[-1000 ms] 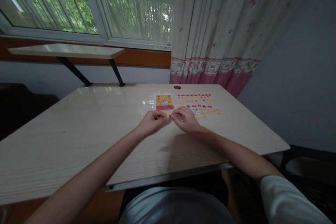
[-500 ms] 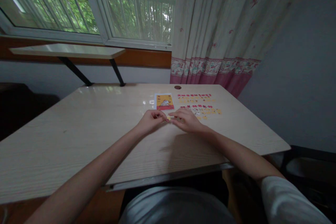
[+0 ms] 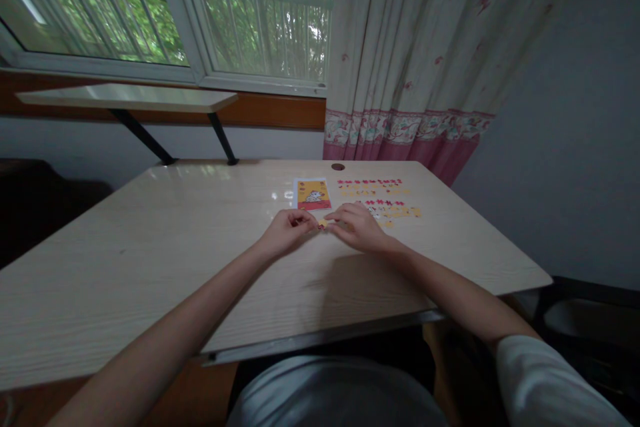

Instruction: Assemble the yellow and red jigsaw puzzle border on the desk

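Over a table (image 3: 150, 247), the left hand (image 3: 287, 232) and right hand (image 3: 357, 227) meet fingertip to fingertip, both pinching a small yellow piece (image 3: 323, 222). Just beyond them lies a card (image 3: 313, 193), with two sticker rows (image 3: 370, 183) to its right. A curtain (image 3: 425, 47) hangs beside the window (image 3: 200, 7).

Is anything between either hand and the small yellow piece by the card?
Nothing visible: left hand and right hand both pinch the small yellow piece; the card lies just beyond it.
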A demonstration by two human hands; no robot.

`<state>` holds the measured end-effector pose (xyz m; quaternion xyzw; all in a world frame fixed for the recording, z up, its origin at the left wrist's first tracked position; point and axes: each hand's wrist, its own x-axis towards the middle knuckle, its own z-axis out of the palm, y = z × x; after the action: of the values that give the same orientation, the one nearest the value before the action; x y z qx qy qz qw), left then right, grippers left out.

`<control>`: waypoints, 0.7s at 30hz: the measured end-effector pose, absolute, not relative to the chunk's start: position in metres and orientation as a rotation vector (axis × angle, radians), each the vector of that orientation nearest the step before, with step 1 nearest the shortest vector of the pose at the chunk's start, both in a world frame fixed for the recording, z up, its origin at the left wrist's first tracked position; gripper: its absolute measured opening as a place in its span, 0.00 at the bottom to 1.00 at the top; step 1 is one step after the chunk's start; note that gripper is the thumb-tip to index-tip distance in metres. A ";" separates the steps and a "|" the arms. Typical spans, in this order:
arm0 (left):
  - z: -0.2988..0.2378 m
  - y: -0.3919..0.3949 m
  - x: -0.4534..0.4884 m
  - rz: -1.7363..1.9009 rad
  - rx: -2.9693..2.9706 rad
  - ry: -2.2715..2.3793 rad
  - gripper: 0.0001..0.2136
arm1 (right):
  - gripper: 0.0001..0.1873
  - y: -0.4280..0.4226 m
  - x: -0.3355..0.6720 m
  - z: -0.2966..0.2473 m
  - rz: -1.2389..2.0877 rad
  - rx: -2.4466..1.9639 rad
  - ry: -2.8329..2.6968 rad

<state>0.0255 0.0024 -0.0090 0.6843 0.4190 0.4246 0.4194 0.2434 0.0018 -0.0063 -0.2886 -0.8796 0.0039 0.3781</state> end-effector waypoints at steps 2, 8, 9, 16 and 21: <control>-0.009 0.003 0.025 1.058 1.716 1.048 0.10 | 0.10 0.002 0.245 -0.006 0.008 -0.762 -2.256; -0.010 0.003 0.026 1.024 1.693 1.050 0.10 | 0.12 0.004 0.244 -0.008 -0.038 -0.711 -2.295; -0.009 0.003 0.025 1.019 1.689 1.047 0.10 | 0.12 0.004 0.244 -0.008 -0.046 -0.700 -2.300; -0.007 0.003 0.027 1.036 1.680 1.027 0.10 | 0.12 0.005 0.244 -0.009 -0.081 -0.642 -2.308; -0.010 0.004 0.025 1.109 1.659 1.057 0.13 | 0.10 0.005 0.249 -0.006 -0.145 -0.666 -2.275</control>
<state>0.0250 0.0044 -0.0099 0.6642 0.4232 0.4441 0.4272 0.2492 0.0051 -0.0057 -0.2600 -0.8884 -0.0564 0.3742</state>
